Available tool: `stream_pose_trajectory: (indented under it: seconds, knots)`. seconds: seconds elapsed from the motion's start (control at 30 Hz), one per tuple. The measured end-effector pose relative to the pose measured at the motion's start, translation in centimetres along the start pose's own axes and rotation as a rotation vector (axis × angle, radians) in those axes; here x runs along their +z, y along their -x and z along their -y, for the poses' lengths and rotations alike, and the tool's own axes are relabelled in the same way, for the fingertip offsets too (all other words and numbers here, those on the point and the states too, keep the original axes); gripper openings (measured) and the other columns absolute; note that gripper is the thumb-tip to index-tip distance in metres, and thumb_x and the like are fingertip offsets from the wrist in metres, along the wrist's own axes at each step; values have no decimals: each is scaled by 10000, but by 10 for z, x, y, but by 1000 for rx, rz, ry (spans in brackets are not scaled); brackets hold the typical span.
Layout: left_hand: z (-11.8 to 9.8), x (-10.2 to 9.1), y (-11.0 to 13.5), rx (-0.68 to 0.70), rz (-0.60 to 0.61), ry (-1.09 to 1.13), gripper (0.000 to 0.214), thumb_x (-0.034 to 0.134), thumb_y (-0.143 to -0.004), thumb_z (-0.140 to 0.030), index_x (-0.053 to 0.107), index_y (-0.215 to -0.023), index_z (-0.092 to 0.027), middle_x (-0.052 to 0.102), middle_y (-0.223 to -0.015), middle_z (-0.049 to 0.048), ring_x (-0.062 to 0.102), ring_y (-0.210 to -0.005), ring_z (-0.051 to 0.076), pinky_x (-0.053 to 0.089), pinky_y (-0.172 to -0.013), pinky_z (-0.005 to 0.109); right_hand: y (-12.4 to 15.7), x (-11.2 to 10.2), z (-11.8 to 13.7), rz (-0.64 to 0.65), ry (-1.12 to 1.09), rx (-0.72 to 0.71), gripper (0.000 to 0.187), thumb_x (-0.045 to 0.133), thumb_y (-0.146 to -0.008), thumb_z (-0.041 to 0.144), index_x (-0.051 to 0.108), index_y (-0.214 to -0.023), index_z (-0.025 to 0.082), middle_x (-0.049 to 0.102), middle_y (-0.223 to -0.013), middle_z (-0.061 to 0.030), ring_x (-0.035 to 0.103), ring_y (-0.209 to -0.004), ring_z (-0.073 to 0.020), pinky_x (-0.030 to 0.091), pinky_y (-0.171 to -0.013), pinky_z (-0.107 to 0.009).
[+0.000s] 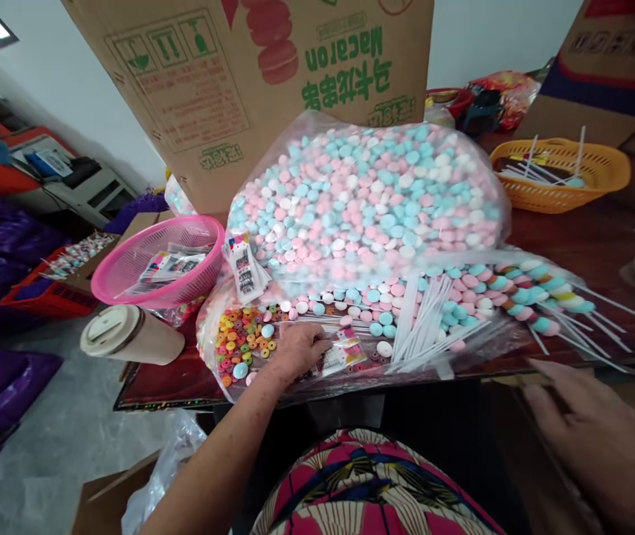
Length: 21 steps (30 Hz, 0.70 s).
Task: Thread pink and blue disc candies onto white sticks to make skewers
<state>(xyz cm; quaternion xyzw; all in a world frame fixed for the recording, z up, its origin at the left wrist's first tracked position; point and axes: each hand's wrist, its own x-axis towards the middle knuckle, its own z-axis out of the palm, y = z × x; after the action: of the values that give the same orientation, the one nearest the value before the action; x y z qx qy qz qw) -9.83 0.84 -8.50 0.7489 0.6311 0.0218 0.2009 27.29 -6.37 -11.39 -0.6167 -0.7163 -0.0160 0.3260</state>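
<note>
My left hand (298,349) rests low over the near edge of the clear plastic sheet, fingers curled; whatever lies under the fingertips is hidden. Just right of it is a small printed packet (345,351). Ring-shaped cereal pieces (245,334) in several colours lie to its left. Further right sits a bunch of white sticks (426,319). Beyond them are skewers of pastel candies (546,290), their sticks pointing right. My right hand (590,431), smeared by motion, is off the table's front edge at the right, with its fingers stretched out and nothing visible in them.
A big clear bag of pink, blue and white candies (373,193) fills the table's middle, before a cardboard box (273,89). At left stand a pink basket (122,275) with packets and a lidded cup (155,338). A yellow basket (601,174) holds sticks.
</note>
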Motion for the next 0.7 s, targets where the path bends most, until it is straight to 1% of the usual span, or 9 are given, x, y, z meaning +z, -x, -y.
stream_pose_trajectory:
  seconds: [0.07, 0.13, 0.2, 0.27, 0.33, 0.4, 0.47, 0.57, 0.7]
  knots:
    - [3, -8, 3, 78, -48, 39, 245, 506, -872, -313, 660, -728, -188, 673, -745, 8, 598, -790, 162, 361, -870, 333, -18, 14, 26, -36, -4, -121, 209, 511, -879, 319, 622, -1003, 193, 658, -938, -120, 613, -869, -268, 481, -785, -436]
    - [2, -21, 10, 182, -131, 80, 249, 479, -886, -276, 663, -745, -185, 681, -782, 13, 595, -804, 156, 341, -909, 345, -38, 23, 62, -68, -158, -210, 208, 532, -866, 274, 610, -1042, 196, 656, -974, -99, 608, -908, -240, 474, -831, -410]
    - [-6, -35, 19, 296, -154, 146, 238, 470, -888, -268, 659, -774, -180, 678, -796, 16, 590, -795, 149, 330, -939, 354, -56, 29, 102, -13, -323, -221, 290, 583, -826, 293, 595, -1099, 193, 638, -1056, -104, 578, -998, -244, 451, -888, -406]
    - [-18, -46, 26, 372, -80, 263, 220, 470, -883, -275, 655, -815, -178, 668, -800, 18, 582, -780, 144, 377, -888, 320, -70, 36, 135, 203, -522, -121, 364, 609, -792, 338, 589, -1120, 181, 626, -1095, -105, 571, -1012, -243, 466, -855, -374]
    - [-30, -48, 32, 360, 4, 408, 196, 476, -871, -273, 650, -856, -182, 659, -813, 18, 571, -779, 144, 419, -786, 272, -77, 45, 158, 464, -744, 7, 215, 537, -826, 312, 632, -968, 182, 660, -906, -54, 602, -821, -183, 486, -706, -292]
    - [-37, -44, 36, 275, 63, 556, 177, 516, -849, -287, 633, -937, -189, 649, -842, 11, 559, -782, 143, 428, -731, 251, -78, 54, 168, 539, -864, 98, 180, 479, -842, 276, 622, -796, 177, 614, -723, -12, 553, -676, -137, 443, -620, -246]
    - [-40, -34, 36, 187, 111, 689, 253, 583, -809, -338, 605, -1010, -186, 627, -836, 3, 539, -753, 137, 429, -689, 239, -75, 58, 168, 507, -897, 155, 187, 491, -819, 271, 579, -686, 173, 541, -638, 11, 489, -624, -116, 396, -592, -230]
    - [-43, -21, 31, 59, 157, 832, 305, 617, -769, -436, 605, -872, -149, 574, -704, -9, 491, -641, 120, 400, -588, 222, -73, 55, 158, 500, -942, 261, 206, 555, -767, 301, 512, -612, 173, 450, -603, 35, 418, -593, -98, 347, -555, -215]
    - [-51, -21, 22, 167, 256, 825, 281, 590, -790, -431, 636, -762, -155, 617, -694, 8, 532, -662, 136, 421, -629, 234, -76, 43, 144, 541, -1001, 183, 106, 563, -760, 256, 549, -697, 172, 509, -694, 23, 456, -660, -102, 359, -609, -212]
